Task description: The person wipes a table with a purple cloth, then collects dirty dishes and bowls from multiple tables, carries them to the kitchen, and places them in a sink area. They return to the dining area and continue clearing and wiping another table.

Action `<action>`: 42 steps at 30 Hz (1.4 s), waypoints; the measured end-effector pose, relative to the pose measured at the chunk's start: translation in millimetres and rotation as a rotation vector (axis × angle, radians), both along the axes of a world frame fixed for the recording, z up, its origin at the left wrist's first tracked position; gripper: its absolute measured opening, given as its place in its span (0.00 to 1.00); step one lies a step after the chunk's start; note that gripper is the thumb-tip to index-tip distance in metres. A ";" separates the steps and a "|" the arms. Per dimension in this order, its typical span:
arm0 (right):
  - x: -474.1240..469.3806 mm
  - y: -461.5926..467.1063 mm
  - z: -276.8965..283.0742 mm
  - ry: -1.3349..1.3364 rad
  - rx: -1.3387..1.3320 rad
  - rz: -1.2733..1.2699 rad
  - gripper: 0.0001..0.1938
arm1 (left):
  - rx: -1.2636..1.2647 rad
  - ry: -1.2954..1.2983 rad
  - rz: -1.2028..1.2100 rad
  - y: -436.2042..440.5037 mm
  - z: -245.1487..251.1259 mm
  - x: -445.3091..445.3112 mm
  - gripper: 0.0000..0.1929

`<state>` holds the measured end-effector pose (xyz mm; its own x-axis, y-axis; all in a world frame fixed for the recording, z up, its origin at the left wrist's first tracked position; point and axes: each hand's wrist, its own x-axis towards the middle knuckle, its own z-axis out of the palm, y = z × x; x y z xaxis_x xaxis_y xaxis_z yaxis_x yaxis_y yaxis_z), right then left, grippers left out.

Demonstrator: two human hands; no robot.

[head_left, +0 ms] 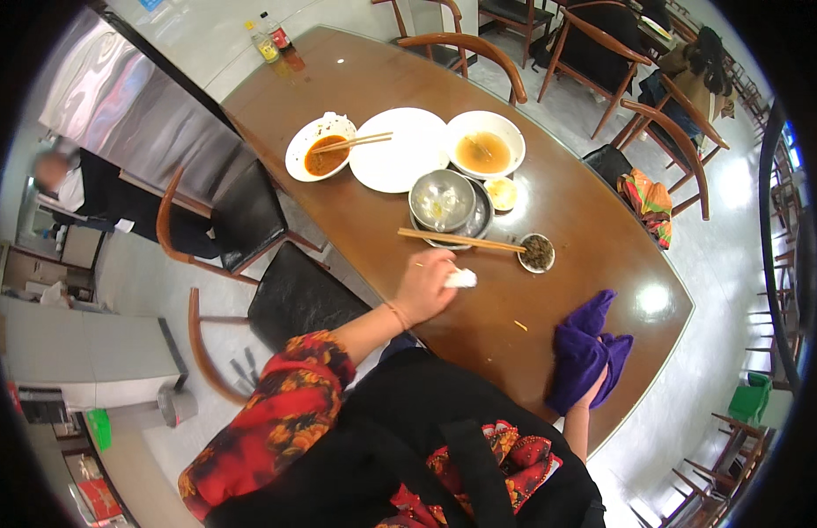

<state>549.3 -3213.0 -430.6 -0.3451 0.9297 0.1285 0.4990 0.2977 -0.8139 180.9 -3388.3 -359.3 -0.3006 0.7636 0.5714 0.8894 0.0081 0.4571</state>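
Observation:
My left hand (427,287) holds a crumpled white tissue (461,278) over the near edge of the brown table (501,317). On the right, my right hand (597,379) is on a purple cloth (583,350), its fingers partly hidden by the folds. Beyond my left hand, wooden chopsticks (461,241) lie across stacked metal bowls (443,200) and reach a small dish of dark food (536,253). Farther back are a bowl with red sauce (326,155), a white plate (396,150), a bowl of broth (484,150) and a small yellowish dish (501,194).
Two bottles (266,45) stand at the table's far end. Black-seated chairs (303,297) are close on the left, with a standing person (111,185) beyond them. Seated people (696,79) are at the upper right. A small yellow scrap (521,325) lies on the table.

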 end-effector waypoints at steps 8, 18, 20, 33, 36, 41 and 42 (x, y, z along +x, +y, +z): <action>6.4 21.5 79.7 -0.925 -0.256 0.171 0.31 | 0.331 -0.477 0.968 -100.1 -12.9 -275.1 0.11; -267.8 104.3 89.4 -0.249 -0.389 0.110 0.20 | 0.202 -1.331 0.650 -106.2 -60.9 -352.4 0.22; -332.4 112.4 63.6 0.028 -0.602 0.006 0.18 | 0.158 -1.394 0.636 -108.0 -59.3 -359.2 0.19; -411.1 135.4 38.9 0.192 -0.850 -0.026 0.14 | 0.288 -1.459 0.629 -122.1 -25.6 -306.6 0.21; -400.7 130.5 63.2 0.221 -0.828 -0.019 0.14 | 0.149 -1.281 0.604 -121.0 9.2 -297.1 0.23; -354.3 123.7 133.3 0.255 -0.683 0.052 0.15 | 0.156 -1.271 0.433 -105.8 64.6 -261.0 0.18; -341.9 123.3 145.6 0.251 -0.667 0.066 0.16 | 0.098 -1.295 0.345 -100.7 72.7 -251.0 0.17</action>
<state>207.4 -3089.7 -285.0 -0.4376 0.8160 -0.3776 0.2711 -0.2807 -0.9207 -70.1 -3489.0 -286.6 -0.8295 0.5129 -0.2210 -0.2213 0.0615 0.9733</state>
